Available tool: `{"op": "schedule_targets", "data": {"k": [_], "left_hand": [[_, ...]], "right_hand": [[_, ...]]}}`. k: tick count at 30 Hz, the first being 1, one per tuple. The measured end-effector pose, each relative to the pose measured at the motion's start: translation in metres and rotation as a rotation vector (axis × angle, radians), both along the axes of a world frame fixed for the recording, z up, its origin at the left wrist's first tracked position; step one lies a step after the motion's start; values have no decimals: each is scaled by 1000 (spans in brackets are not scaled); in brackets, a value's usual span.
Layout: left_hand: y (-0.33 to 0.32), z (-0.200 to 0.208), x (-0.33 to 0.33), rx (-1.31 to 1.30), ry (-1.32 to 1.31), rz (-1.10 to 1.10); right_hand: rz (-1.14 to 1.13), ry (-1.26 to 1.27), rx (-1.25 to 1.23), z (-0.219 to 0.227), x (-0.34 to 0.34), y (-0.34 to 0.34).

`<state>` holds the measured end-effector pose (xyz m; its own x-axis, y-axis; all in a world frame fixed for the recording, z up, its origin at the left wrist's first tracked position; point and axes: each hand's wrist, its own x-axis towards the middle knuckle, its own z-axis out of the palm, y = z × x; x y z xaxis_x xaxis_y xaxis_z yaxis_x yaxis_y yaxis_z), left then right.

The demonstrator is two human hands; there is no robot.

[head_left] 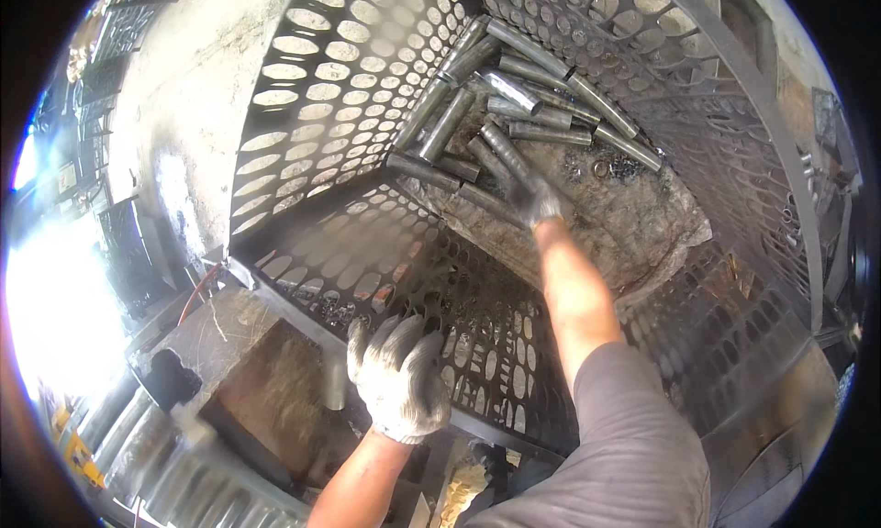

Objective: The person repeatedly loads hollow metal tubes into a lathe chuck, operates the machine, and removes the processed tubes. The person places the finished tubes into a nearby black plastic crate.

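Note:
My right hand [543, 204], in a grey-white work glove, reaches down into a bin with perforated metal walls. Its blurred fingers close around the near end of a short dark metal cylinder [504, 150]. Similar metal cylinders [551, 134] lie loosely in a heap around it, on a worn brown sheet [633, 218] at the bin's bottom. Whether they are solid or hollow is hard to see. My left hand [396, 377], gloved too, lies over the bin's near rim [298, 305], with its fingers apart and slightly bent, and no object shows in it.
Perforated walls [344, 69] rise at the left and back, and a curved metal edge [748, 65] bounds the right. Outside, at lower left, are a rusty metal block [266, 390] and a row of shiny cylinders [184, 477]. A small ring [601, 168] lies on the sheet.

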<state>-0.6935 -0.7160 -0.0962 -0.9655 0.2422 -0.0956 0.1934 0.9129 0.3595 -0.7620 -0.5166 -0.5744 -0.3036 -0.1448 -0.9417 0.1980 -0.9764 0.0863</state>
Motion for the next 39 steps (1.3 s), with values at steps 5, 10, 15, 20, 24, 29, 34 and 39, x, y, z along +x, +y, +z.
{"op": "schedule_targets", "data": {"k": [5,10,15,20,24,29,34,39], "left_hand": [[-1,18,14,20,-12,85],[-3,6,27,-52,35,126],[52,100,45,241,242,44],[39,193,207,278,319,170],[-14,127,484,48,-205,834],[-4,284,712,769,58,1026],[-12,287,895,1354,12,865],[4,324,1036,999,171,1438]], "right_hand": [[1132,12,1133,139,-44,-19],[1468,555,1794,298,-6,28],[1329,1035,1555,546,83,56],[1275,1757,1310,719,206,37],[1462,2309,1093,780,314,-6],[1711,2937,540,842,510,-88],[1715,3243,-126,868,695,-159],[1670,3048,-259,910,794,-215]]}}
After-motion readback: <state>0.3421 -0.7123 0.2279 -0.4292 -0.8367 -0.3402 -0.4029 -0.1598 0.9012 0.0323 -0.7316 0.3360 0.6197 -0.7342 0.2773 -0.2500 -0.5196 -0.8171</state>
